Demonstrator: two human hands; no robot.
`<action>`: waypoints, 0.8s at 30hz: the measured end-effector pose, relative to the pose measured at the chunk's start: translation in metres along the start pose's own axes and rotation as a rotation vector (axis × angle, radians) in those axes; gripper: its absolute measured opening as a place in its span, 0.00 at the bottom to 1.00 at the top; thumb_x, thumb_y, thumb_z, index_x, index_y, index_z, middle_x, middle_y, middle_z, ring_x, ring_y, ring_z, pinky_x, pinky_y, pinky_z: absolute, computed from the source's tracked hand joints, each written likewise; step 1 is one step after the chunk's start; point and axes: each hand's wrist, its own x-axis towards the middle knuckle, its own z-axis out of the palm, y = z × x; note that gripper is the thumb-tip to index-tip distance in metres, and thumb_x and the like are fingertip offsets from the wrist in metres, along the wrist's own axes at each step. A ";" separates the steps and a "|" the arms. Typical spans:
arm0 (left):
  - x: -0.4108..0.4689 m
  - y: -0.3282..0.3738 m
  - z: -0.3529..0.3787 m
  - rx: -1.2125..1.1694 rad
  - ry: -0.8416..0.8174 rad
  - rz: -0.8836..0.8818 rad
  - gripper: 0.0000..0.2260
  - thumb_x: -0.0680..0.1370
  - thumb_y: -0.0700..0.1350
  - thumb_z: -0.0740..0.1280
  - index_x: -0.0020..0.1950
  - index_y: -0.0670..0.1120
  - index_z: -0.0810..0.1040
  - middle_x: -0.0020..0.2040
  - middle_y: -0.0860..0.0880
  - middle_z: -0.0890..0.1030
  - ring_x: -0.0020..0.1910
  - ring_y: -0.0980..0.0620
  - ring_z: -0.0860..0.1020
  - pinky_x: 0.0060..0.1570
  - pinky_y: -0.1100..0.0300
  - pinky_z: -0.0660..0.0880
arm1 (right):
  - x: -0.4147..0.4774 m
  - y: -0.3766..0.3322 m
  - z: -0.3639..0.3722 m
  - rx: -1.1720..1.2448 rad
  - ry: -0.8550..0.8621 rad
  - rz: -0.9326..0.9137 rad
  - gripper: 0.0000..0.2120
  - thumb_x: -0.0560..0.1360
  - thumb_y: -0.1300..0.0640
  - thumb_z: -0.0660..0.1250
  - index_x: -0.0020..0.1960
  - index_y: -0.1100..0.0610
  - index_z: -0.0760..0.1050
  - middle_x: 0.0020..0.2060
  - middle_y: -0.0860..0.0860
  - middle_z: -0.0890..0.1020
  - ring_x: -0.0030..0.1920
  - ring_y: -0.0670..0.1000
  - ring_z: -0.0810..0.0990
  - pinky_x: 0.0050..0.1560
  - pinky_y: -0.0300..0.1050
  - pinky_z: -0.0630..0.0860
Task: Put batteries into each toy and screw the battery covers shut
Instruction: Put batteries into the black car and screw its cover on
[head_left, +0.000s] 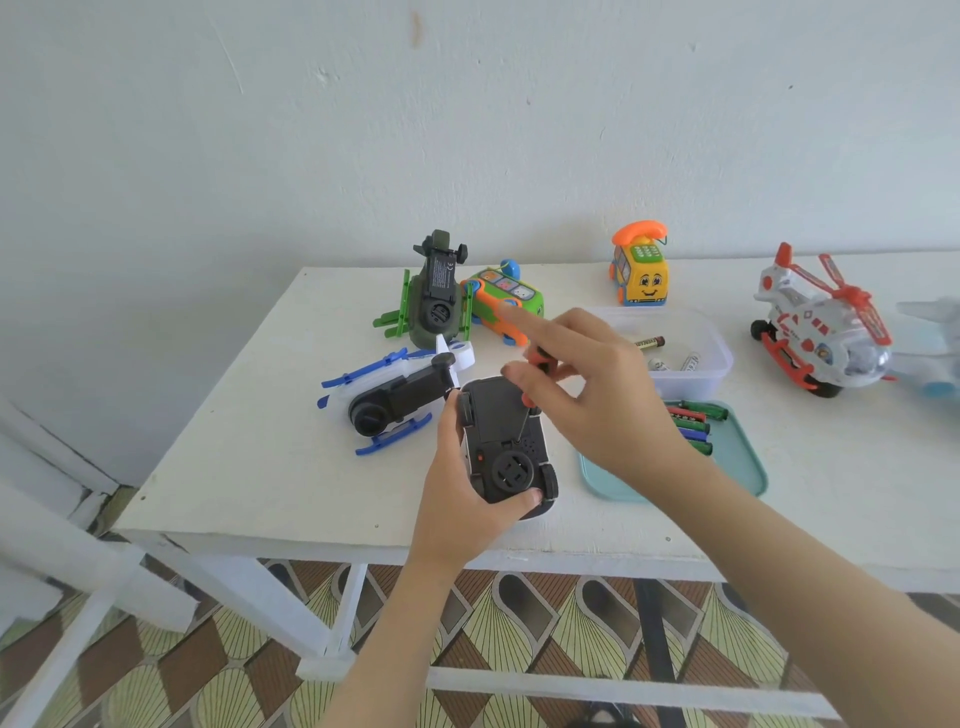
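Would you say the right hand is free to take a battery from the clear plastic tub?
Probably not yet: the right hand grips the orange-handled screwdriver, though the clear plastic tub sits open beyond it.

The black toy car (506, 441) is underside-up with a screwdriver (526, 425) tip at its battery cover (493, 410); left of the car lies an upturned blue-white helicopter (395, 400), beyond it an upturned green helicopter (436, 301), and right of it batteries (693, 423) in a clear tub (719, 364) and a teal tray (748, 470).
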 end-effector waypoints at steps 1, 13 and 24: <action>0.000 0.000 0.000 0.003 0.000 0.002 0.49 0.65 0.37 0.80 0.73 0.61 0.54 0.60 0.75 0.72 0.61 0.68 0.74 0.55 0.74 0.71 | -0.001 0.001 0.000 -0.027 -0.015 -0.002 0.22 0.76 0.52 0.63 0.69 0.53 0.71 0.43 0.45 0.73 0.42 0.49 0.76 0.48 0.50 0.78; 0.000 -0.003 -0.002 0.019 -0.034 0.005 0.51 0.65 0.39 0.80 0.78 0.55 0.52 0.62 0.75 0.70 0.63 0.68 0.73 0.58 0.73 0.70 | -0.009 -0.002 -0.007 -0.134 -0.178 0.047 0.23 0.77 0.45 0.52 0.71 0.47 0.62 0.47 0.45 0.73 0.45 0.46 0.75 0.46 0.51 0.76; 0.000 -0.001 -0.001 0.028 -0.026 0.022 0.49 0.66 0.38 0.80 0.76 0.58 0.53 0.59 0.77 0.70 0.60 0.71 0.73 0.55 0.76 0.70 | -0.010 -0.002 -0.011 -0.326 -0.100 0.069 0.15 0.77 0.41 0.56 0.51 0.52 0.69 0.38 0.42 0.79 0.35 0.46 0.76 0.37 0.48 0.76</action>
